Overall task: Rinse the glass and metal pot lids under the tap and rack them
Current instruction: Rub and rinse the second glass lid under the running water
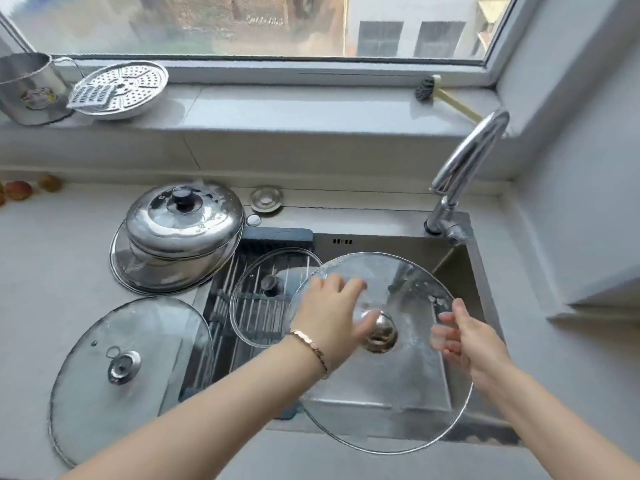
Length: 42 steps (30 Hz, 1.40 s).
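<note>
Over sink: large glass lid gripped by knob in left hand; right hand spread against rim.

head camera looks steeply down, close over the sink, facing the window.

Both forearms reaching forward, left hand palm down with fingers curled around a knob, bracelet at the wrist; right hand fingers spread, loosely extended.
</note>
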{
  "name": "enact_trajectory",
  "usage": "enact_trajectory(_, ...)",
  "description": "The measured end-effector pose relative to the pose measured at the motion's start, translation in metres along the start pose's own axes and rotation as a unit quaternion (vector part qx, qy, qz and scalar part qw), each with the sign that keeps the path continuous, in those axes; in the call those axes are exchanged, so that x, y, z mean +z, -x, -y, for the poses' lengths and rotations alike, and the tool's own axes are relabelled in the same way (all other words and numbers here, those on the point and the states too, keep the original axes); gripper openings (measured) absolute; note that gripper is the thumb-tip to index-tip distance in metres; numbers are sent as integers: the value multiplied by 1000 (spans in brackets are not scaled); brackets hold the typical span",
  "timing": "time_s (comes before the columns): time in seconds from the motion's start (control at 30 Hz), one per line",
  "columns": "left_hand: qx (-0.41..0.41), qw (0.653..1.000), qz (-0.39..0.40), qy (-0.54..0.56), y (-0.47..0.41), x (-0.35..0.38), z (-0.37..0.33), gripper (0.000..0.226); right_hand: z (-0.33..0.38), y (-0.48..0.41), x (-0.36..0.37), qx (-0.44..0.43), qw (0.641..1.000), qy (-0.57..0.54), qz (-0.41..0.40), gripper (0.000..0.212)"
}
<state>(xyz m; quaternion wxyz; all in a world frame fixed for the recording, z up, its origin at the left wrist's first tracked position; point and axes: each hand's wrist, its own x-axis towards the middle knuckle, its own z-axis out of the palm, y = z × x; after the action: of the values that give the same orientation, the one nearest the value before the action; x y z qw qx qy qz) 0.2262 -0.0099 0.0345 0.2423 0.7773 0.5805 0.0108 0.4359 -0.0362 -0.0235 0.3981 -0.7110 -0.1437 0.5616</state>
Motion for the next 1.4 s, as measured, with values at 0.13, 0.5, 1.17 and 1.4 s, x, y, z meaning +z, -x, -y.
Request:
enact_trajectory(0.13,-125,988,-82,40,-22,4,19,59,3,-11,-36,19,999,-35,-14,35)
enact_trajectory(0.5,-325,664,-17,673,-48,12,16,58,31,-63,-23,5,999,9,45,38)
enact_trajectory(1.17,-297,678,-97,665,-74,5,6,57,82,-167,13,-59,929,363,-43,46)
enact_trajectory(1.4,-304,673,-94,667,-73,4,5,58,78,-172,8,-71,914,396,-59,44)
